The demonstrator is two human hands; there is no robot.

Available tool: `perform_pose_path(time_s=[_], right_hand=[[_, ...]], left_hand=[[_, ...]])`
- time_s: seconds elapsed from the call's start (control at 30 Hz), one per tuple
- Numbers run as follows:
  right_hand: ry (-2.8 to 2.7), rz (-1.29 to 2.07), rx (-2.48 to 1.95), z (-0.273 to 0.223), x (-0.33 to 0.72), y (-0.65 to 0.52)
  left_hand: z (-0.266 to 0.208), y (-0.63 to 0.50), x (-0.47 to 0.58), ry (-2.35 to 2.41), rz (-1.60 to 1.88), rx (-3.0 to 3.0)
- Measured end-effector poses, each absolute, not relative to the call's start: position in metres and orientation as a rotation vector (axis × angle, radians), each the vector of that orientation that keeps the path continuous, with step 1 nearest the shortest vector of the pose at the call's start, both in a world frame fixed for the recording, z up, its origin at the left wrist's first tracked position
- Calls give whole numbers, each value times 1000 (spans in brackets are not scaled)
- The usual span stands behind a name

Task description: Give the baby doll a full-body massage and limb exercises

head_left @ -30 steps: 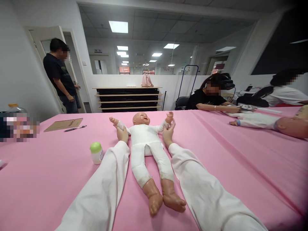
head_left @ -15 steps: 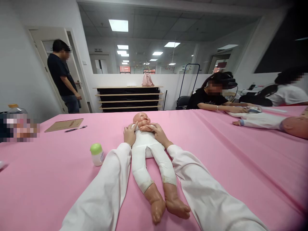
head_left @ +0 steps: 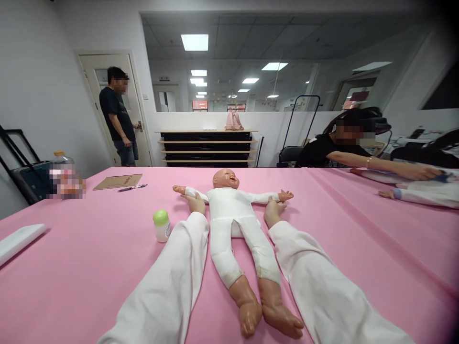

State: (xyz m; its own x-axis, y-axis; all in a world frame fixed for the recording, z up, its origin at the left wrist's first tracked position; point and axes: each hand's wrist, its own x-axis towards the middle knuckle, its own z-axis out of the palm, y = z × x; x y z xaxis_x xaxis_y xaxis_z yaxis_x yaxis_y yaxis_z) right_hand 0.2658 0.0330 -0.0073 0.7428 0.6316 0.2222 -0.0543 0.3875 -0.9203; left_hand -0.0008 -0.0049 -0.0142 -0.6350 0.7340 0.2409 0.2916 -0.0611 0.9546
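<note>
Firstly, left hand (head_left: 196, 204): one, bare, clasped about a sleeved forearm of the doll, thumb uppermost. Right hand (head_left: 274, 212): one, bare, fingers curled round the doll's other forearm, close to its wrist. Both cuffs long and white.

Doll (head_left: 231, 203): one, white cloth body, brown head, hands and feet; lying on its back between the wearer's sleeves, arms spread wide to either side, feet nearest the wearer, head at the far end. Mouth parted.

Pink cloth (head_left: 344, 267): one, spread beneath the doll, creased to its right.

Jar (head_left: 162, 227): one, pale, green cap, upright, left of the doll, near the wearer's left sleeve.

Pen (head_left: 132, 188): one, dark, lying left of the doll beyond the jar. Brown notebook (head_left: 118, 181): one, flat, just beside the pen.

White object (head_left: 21, 241): one, elongated, well to the doll's left, cut off by the view's edge.

Bottle (head_left: 63, 160): one, orange cap, far left of the doll, lower part blurred.

Second doll (head_left: 426, 195): one, partly visible, blue cuff, well to the doll's right; a co-worker (head_left: 344, 148) in black reaches over it.

Shelf unit (head_left: 208, 148): one, behind the doll, bearing a pink backpack (head_left: 234, 121).
</note>
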Motion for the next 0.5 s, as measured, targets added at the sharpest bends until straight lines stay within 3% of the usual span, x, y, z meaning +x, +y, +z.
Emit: perform_pose_path(time_s=[0.3,0.5], right_hand=[[-972,320,-922,12,252,9],[-1650,153,-734,25,230,-7]], left_hand=[[4,-20,9,1915,1804,1127],[18,-28,24,1897,1707,1833]])
